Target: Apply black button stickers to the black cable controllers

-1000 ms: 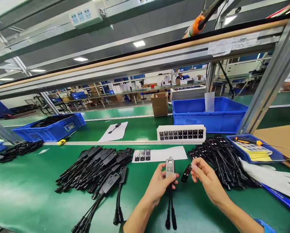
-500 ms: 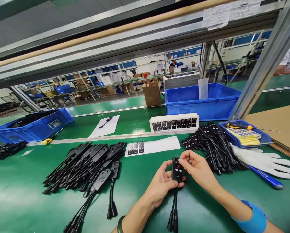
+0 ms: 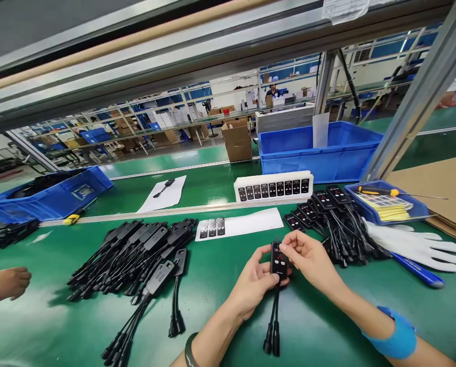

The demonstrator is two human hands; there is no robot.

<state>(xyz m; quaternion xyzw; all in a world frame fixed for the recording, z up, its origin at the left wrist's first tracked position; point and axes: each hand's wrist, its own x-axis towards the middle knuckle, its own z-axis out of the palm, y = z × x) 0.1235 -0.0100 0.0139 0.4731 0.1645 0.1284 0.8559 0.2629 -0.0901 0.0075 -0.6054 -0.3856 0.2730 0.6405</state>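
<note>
My left hand [image 3: 252, 283] is closed round a small black controller [image 3: 278, 265], thumb near its lower end. Its front carries a black label with red marks and two white buttons. Two short black cables with plugs [image 3: 271, 336] hang below it. My right hand [image 3: 307, 255] is closed, its thumb and forefinger at the controller's upper right corner; whether they also grip the label's edge I cannot tell. Left of my hands lies a heap of grey-black controllers with cables [image 3: 136, 255]. To the right are labelled controllers [image 3: 327, 204]. A white sheet [image 3: 250, 223] bearing three labels lies ahead.
A white rack of labels [image 3: 273, 187] stands behind the sheet. Blue bins [image 3: 319, 158] are at the back. On the right lie a white glove [image 3: 414, 244], a blue pen-like tool [image 3: 419, 270] and a tray with a screwdriver [image 3: 376, 191]. Another person's hand [image 3: 9, 283] reaches in from the left.
Another person's hand has come in at the left edge. My view has tilted slightly downward-shifted scenery upward. Both my hands keep nearly the same hold on the controller.
</note>
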